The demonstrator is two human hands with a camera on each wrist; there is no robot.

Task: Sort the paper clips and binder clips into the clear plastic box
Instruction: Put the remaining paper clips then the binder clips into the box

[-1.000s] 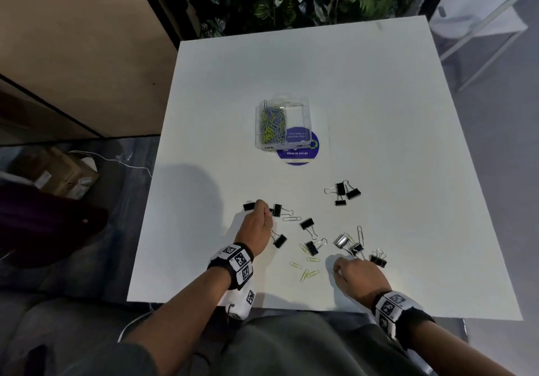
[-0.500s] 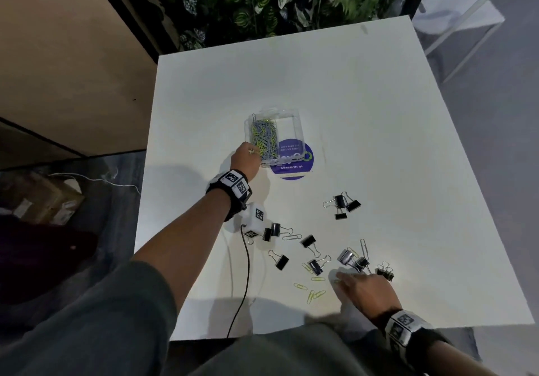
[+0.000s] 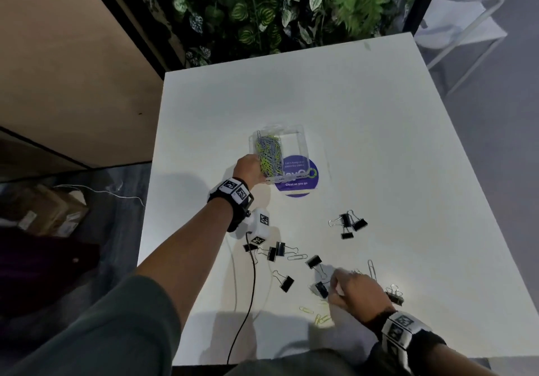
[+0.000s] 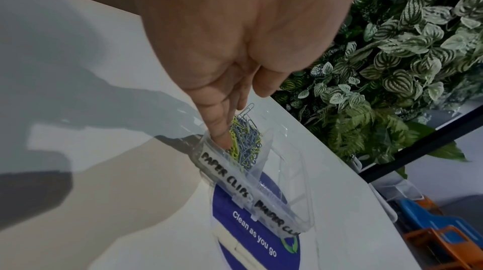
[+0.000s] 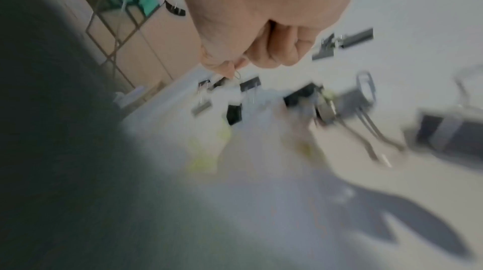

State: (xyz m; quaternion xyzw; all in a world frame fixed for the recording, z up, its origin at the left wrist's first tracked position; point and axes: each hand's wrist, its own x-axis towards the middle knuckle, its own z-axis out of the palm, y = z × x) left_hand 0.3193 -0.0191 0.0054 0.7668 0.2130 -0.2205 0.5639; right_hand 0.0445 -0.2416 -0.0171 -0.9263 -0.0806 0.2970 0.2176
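Reaching across the white surface (image 3: 379, 142), the left hand (image 3: 248, 168) has its straight fingers (image 4: 222, 130) dipped into the left compartment of the clear plastic box (image 3: 302, 142), touching the heap of yellow and grey paper clips (image 3: 268, 154) there; it grips nothing that can be seen. In the left wrist view the box's near wall carries two handwritten strips: "PAPER CLIPS" (image 4: 224, 173) on the filled compartment and a second strip (image 4: 277, 220) that begins "BINDER CL" and runs out of sight, on the right compartment. The box stands partly over a round purple sticker (image 3: 297, 186) printed "Clean as you go"; smaller lines above that are too faint to read.

Near the front edge, the right hand (image 3: 355, 291) is curled, and the blurred right wrist view shows its thumb and finger pinching a thin wire loop (image 5: 236, 75); which kind of clip this is cannot be told. Black binder clips (image 3: 348, 224) lie scattered over the surface between the box and that hand, with loose yellow paper clips (image 3: 319, 318) just beside the right hand. Both wrists wear bands with black-and-white square code markers (image 3: 234, 190).
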